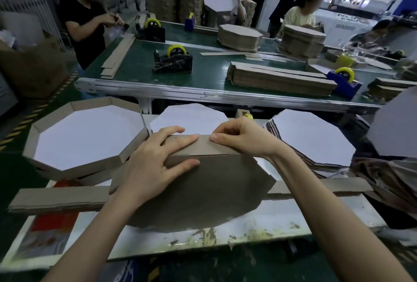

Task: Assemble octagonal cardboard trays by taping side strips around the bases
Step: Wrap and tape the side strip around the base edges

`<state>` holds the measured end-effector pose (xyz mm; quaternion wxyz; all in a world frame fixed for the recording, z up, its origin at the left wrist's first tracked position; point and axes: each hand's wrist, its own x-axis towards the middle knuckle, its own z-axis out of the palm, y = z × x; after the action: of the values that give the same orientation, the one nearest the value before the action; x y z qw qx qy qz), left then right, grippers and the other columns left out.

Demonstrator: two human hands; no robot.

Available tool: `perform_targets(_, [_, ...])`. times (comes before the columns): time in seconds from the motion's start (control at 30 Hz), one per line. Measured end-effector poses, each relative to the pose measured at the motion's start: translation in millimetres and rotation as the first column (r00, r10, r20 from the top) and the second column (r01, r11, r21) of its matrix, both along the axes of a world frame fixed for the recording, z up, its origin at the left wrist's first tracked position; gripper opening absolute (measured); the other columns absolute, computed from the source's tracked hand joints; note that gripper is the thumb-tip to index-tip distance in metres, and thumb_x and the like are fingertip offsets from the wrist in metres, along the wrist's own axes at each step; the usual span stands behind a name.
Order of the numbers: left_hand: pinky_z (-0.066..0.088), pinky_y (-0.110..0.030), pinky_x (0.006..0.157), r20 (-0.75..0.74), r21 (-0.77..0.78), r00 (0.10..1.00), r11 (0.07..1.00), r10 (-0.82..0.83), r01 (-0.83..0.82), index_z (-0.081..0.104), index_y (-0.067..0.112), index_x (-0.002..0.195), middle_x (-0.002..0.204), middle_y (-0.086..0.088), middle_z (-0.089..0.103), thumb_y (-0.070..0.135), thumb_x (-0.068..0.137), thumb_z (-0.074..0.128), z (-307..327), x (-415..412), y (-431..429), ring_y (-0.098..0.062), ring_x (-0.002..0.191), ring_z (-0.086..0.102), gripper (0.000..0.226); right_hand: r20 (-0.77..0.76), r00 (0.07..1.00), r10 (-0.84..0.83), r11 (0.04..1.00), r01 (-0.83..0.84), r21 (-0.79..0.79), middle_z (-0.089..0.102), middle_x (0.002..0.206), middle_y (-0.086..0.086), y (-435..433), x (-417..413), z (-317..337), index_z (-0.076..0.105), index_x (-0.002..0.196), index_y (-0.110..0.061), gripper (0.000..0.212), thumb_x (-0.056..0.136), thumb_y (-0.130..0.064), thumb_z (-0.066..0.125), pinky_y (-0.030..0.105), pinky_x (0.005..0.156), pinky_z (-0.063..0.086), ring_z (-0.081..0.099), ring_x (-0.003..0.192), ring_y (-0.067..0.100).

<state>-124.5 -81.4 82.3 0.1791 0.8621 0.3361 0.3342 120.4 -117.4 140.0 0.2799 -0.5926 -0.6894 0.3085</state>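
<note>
The brown octagonal base (209,187) lies face down at the middle of the tabletop (282,220), with a side strip (203,146) standing along its far edge. Your left hand (153,164) lies flat, fingers spread and straight, pressing both strip and base. Your right hand (243,137) pinches the strip's top edge between thumb and curled fingers. A finished tray (90,101) sits to the left, and a stack of white octagons (311,137) to the right. Long strips (56,198) cross beneath the base.

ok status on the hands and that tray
Left hand flat on brown base. Right hand pinching side strip at top edge. Finished tray alongside, not blocking.
</note>
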Motion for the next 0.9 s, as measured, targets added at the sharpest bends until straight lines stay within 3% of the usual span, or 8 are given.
perform_targets(0.17, [0.045,-0.038,0.096,-0.045,0.055,0.997,0.996,-0.061,0.063,0.053,0.052,0.128,0.133,0.013,0.053,0.065,0.087,0.042,9.0,6.2,-3.7,-0.009,0.121,0.046,0.044,-0.063,0.998,-0.016,1.0,0.015,-0.019,0.075,0.087,-0.007,-1.1,1.1,-4.7,0.077,0.094,-0.019,0.02,0.093,-0.035,0.065,0.019,0.07,0.052,0.068,0.08,0.005])
perform_targets(0.3, [0.045,-0.041,0.096,0.01,0.019,0.995,0.994,-0.104,0.104,0.06,0.05,0.121,0.127,0.011,0.058,0.059,0.087,0.046,13.2,11.8,-3.2,-0.012,0.118,0.048,0.038,-0.041,0.999,0.002,0.994,-0.007,-0.111,0.072,0.076,-0.008,0.0,19.8,-0.3,0.077,0.087,-0.014,0.034,0.095,-0.043,0.061,0.015,0.058,0.046,0.063,0.065,0.005])
perform_targets(0.37, [0.044,-0.043,0.098,0.028,-0.022,0.995,0.995,-0.099,0.1,0.062,0.051,0.118,0.126,0.012,0.06,0.057,0.086,0.052,16.9,15.5,0.5,-0.012,0.121,0.048,0.034,-0.169,0.971,-0.167,0.984,0.153,-0.092,0.074,0.084,-0.004,10.2,37.8,-9.2,0.078,0.085,-0.017,0.035,0.097,-0.043,0.058,0.015,0.059,0.048,0.066,0.074,0.008])
perform_targets(0.47, [0.04,-0.045,0.104,0.014,-0.063,0.994,0.992,-0.104,0.105,0.062,0.055,0.112,0.125,0.014,0.06,0.055,0.082,0.057,22.1,24.1,4.5,-0.012,0.126,0.045,0.031,-0.343,0.729,-0.592,0.802,0.576,-0.159,0.07,0.106,0.018,37.4,76.0,-41.6,0.073,0.106,-0.008,0.029,0.098,-0.032,0.059,0.029,0.067,0.06,0.068,0.099,0.025])
perform_targets(0.53, [0.04,-0.042,0.105,0.036,-0.09,0.992,0.988,-0.119,0.122,0.064,0.055,0.109,0.124,0.016,0.059,0.054,0.081,0.058,22.6,28.2,5.1,-0.007,0.125,0.045,0.029,-0.248,0.62,-0.744,0.668,0.688,-0.283,0.062,0.106,0.028,51.7,102.9,-70.8,0.063,0.12,0.005,0.034,0.098,-0.02,0.055,0.039,0.079,0.06,0.064,0.097,0.031])
perform_targets(0.6, [0.041,-0.037,0.104,0.063,-0.104,0.992,0.988,-0.11,0.117,0.065,0.054,0.109,0.122,0.018,0.058,0.052,0.08,0.06,21.0,29.9,7.2,-0.003,0.122,0.045,0.029,-0.159,0.579,-0.799,0.589,0.704,-0.397,0.061,0.098,0.019,61.0,122.3,-95.6,0.06,0.121,0.004,0.03,0.098,-0.014,0.052,0.045,0.085,0.058,0.062,0.09,0.029])
perform_targets(0.77, [0.037,-0.026,0.101,0.072,-0.137,0.996,0.989,-0.054,0.063,0.064,0.056,0.109,0.124,0.029,0.052,0.057,0.082,0.062,16.8,29.0,17.7,0.005,0.121,0.042,0.026,-0.049,0.548,-0.835,0.492,0.705,-0.51,0.056,0.099,0.014,83.6,148.8,-135.4,0.052,0.104,-0.004,0.008,0.099,-0.011,0.053,0.053,0.062,0.059,0.062,0.078,0.03])
perform_targets(0.9, [0.037,-0.023,0.1,0.065,-0.121,0.996,0.991,-0.055,0.063,0.066,0.057,0.107,0.126,0.029,0.053,0.06,0.079,0.057,16.1,32.6,22.5,0.003,0.123,0.044,0.03,0.084,0.569,-0.818,0.456,0.73,-0.508,0.059,0.105,0.021,105.8,171.4,-161.5,0.053,0.099,-0.001,0.008,0.096,-0.006,0.058,0.051,0.066,0.061,0.069,0.085,0.038])
